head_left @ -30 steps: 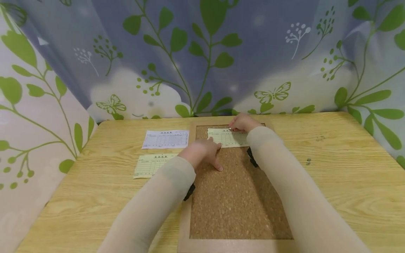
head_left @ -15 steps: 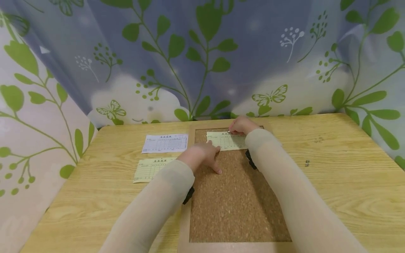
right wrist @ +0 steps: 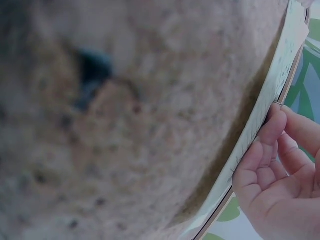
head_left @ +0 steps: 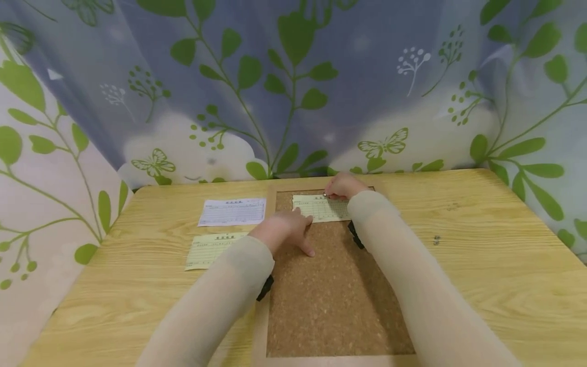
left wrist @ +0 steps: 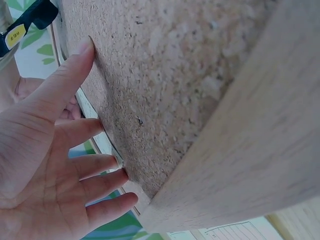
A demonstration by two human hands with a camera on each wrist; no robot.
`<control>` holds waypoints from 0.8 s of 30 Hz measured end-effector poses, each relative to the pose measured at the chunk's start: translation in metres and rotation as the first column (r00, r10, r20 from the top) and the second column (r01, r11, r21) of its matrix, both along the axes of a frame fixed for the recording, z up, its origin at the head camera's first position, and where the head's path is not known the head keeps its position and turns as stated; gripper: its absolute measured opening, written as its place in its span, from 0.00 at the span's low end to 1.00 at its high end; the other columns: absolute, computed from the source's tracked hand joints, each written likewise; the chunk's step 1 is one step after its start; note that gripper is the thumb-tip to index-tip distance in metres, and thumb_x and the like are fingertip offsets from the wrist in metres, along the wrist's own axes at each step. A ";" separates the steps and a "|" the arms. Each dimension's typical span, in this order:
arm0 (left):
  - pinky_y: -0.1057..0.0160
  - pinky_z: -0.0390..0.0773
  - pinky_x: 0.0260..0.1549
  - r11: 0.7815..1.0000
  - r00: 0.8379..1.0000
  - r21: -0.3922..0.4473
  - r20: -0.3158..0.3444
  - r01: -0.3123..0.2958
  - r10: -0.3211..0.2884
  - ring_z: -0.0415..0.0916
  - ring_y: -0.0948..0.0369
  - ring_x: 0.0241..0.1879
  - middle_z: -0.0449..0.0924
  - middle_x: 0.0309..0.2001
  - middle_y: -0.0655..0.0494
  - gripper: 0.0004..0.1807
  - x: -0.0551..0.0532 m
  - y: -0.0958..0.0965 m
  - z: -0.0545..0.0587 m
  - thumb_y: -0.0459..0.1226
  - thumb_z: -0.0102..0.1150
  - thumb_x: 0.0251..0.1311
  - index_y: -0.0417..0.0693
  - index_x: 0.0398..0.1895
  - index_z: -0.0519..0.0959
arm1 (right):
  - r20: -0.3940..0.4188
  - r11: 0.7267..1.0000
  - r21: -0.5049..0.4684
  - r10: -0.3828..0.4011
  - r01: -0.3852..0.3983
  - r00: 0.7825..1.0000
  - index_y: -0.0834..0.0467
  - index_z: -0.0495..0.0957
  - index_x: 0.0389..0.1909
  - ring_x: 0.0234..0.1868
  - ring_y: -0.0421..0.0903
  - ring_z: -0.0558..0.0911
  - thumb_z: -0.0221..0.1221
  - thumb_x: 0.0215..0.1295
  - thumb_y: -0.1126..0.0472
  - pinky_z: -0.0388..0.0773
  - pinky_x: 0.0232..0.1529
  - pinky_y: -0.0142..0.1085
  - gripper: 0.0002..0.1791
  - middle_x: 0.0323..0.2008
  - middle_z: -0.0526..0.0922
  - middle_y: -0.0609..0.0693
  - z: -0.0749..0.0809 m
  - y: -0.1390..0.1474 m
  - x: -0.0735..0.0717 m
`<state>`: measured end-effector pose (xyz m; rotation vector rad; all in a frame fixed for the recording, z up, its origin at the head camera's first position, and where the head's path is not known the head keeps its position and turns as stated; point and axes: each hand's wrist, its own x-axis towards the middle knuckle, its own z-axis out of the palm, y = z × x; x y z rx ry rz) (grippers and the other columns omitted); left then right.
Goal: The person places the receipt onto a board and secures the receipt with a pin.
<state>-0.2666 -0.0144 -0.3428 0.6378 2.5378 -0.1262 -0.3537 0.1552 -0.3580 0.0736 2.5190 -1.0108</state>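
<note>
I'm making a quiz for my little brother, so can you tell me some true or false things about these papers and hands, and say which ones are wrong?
1. The left hand touches the yellow slip on the corkboard. True.
2. The yellow slip is at the end of the corkboard nearest the person. False: it is at the far end.
3. The right hand pinches a small shiny thing. True.
4. The white slip lies on the wooden table. True.
5. The white slip is to the right of the corkboard. False: it is to the left.
</note>
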 end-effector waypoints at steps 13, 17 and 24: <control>0.51 0.51 0.65 1.000 1.000 0.017 0.026 -0.001 0.000 0.44 0.47 0.70 0.42 0.72 0.43 0.52 0.001 0.000 0.005 0.60 0.62 0.49 0.53 0.73 0.49 | 0.004 0.996 0.086 0.017 -0.017 1.000 0.61 0.78 0.41 0.13 0.39 0.58 0.49 0.70 0.62 0.65 0.28 0.35 0.10 0.13 0.70 0.46 0.003 -0.004 -0.004; 0.51 0.51 0.65 1.000 1.000 0.013 0.020 0.004 -0.004 0.45 0.46 0.69 0.42 0.72 0.42 0.52 0.001 0.001 0.005 0.60 0.62 0.49 0.54 0.74 0.49 | 0.013 0.997 0.068 0.020 -0.021 1.000 0.59 0.75 0.26 0.12 0.40 0.55 0.49 0.70 0.62 0.62 0.25 0.35 0.12 0.11 0.64 0.46 0.005 -0.003 -0.001; 0.51 0.51 0.65 1.000 1.000 0.010 0.019 -0.003 0.003 0.45 0.48 0.70 0.43 0.72 0.43 0.52 0.002 0.001 0.001 0.60 0.62 0.49 0.53 0.73 0.50 | 0.010 0.997 0.076 0.025 -0.025 1.000 0.57 0.74 0.19 0.11 0.40 0.55 0.50 0.69 0.62 0.61 0.23 0.34 0.17 0.10 0.65 0.46 0.000 -0.004 -0.005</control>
